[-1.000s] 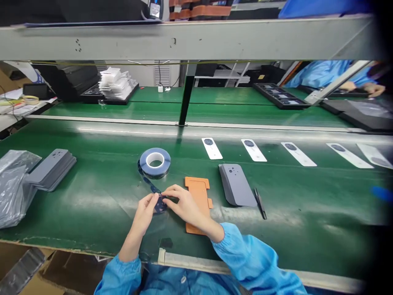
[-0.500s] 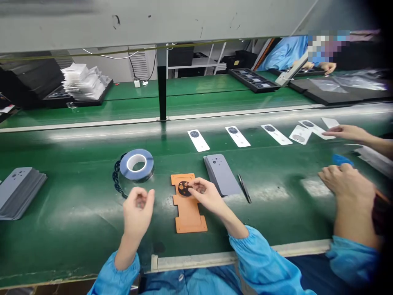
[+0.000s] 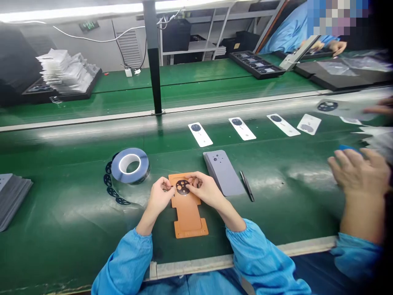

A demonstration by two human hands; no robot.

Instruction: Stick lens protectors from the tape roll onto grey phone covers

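An orange fixture plate (image 3: 188,213) lies in front of me on the green surface. At its upper end is a round black sticker with holes (image 3: 183,187). My right hand (image 3: 206,189) pinches the sticker's right edge between thumb and finger. Close to the sticker's left edge is my left hand (image 3: 160,196), its fingers pressed together; whatever they hold is too small to name. A blue tape roll (image 3: 130,166) with a strip of black stickers (image 3: 111,191) lies to the left. Right of the plate are a stack of grey panels (image 3: 225,174) and black tweezers (image 3: 247,186).
Several white cards with dark circles (image 3: 200,135) lie in a row behind. At the right are a co-worker's hands (image 3: 362,174), one near a blue object. Another grey stack (image 3: 14,198) sits far left. White packets (image 3: 66,73) and a black tray (image 3: 256,65) stand beyond the metal rail.
My left hand has moved right, from beside the tape roll to the sticker, and its fingers have closed. The co-worker's far hand has lifted a card to the right. The view has shifted.
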